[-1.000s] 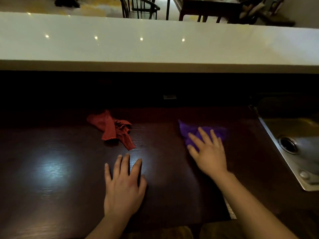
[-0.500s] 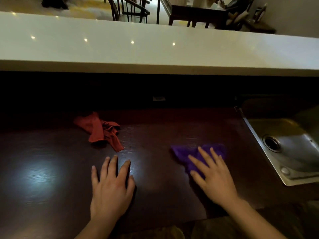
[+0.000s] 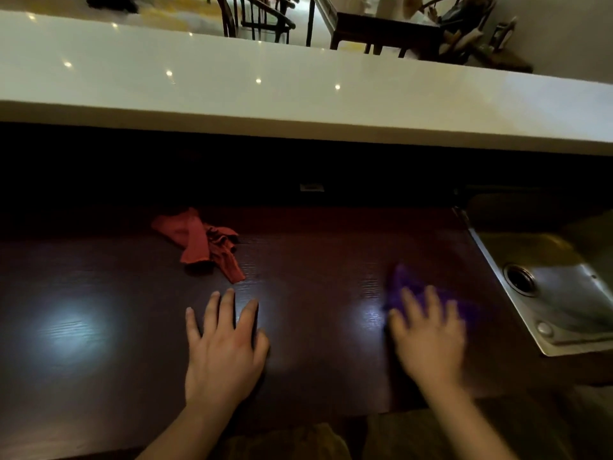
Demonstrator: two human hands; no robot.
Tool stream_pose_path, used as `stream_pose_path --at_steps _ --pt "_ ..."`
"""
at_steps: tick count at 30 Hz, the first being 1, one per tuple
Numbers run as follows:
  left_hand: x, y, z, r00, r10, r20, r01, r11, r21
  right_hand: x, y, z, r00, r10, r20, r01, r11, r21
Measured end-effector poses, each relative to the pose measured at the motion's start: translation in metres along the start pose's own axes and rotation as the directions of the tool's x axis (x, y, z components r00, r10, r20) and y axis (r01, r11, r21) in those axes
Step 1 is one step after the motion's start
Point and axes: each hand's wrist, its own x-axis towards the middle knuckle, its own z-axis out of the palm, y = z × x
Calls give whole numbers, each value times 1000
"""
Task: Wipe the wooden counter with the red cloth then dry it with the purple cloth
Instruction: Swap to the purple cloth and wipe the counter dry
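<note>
The dark wooden counter (image 3: 99, 376) fills the lower view. A crumpled red cloth (image 3: 199, 244) lies on it toward the back, just beyond my left hand (image 3: 224, 346), which rests flat with fingers spread and holds nothing. My right hand (image 3: 428, 336) presses flat on the purple cloth (image 3: 403, 287), which is spread on the counter near the sink; the hand looks blurred. Part of the purple cloth is hidden under my palm.
A steel sink (image 3: 570, 293) with a drain is set into the counter at the right. A raised white bar top (image 3: 298, 94) runs across the back, above a dark recess. Chairs and a table (image 3: 381, 28) stand beyond it.
My right hand has slid the purple cloth across the counter to the right, toward the sink. My left hand stays flat in place. The red cloth has not moved.
</note>
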Motion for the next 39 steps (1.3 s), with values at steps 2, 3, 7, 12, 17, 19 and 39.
stream_pose_path --at_steps 2,3,7,12,17,19,39 --pt "-3 1 -5 1000 4 15 -4 1000 -24 -60 -57 4 957 -283 60 281 959 32" --pt "-4 -1 -8 1000 2 19 -1 999 -52 -84 -81 10 894 -443 68 441 897 36" --pt "-4 -10 -23 1000 -7 4 8 960 -279 -35 -99 4 776 -621 110 621 783 42" --pt "-9 -83 -43 998 61 27 -53 972 -230 72 -163 5 947 -259 189 252 966 63" --pt "-19 -188 -65 996 -71 47 71 997 -5 31 -203 2 906 -392 157 385 920 74" --pt "-19 -208 -68 988 -131 83 129 991 31 -37 -201 8 808 -583 87 579 812 71" --pt "-19 -213 -64 987 -156 39 158 987 -28 -72 -178 26 731 -682 18 674 726 135"
